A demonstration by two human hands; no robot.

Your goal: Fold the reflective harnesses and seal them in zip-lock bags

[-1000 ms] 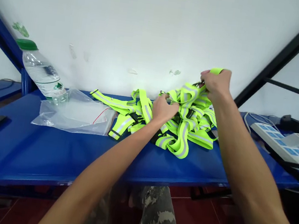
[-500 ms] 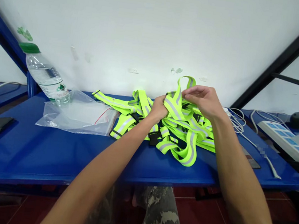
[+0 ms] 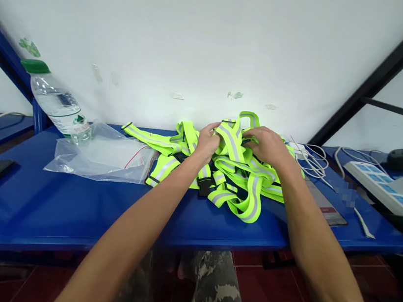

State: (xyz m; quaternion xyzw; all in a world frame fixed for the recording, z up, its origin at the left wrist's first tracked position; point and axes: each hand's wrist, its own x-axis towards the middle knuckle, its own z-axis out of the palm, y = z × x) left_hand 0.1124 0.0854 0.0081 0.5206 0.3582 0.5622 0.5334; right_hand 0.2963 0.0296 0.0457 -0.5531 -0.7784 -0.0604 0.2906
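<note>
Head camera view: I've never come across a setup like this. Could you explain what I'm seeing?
There is no machine here. A person works with two bare hands, and one camera worn on the head looks forward and down at them. On the blue table lies a tangled heap of yellow-green straps with black buckles. The left hand pinches one strap; the right hand reaches into the heap, its grip partly hidden. To the left are a plastic bag and a green-capped bottle.
</note>
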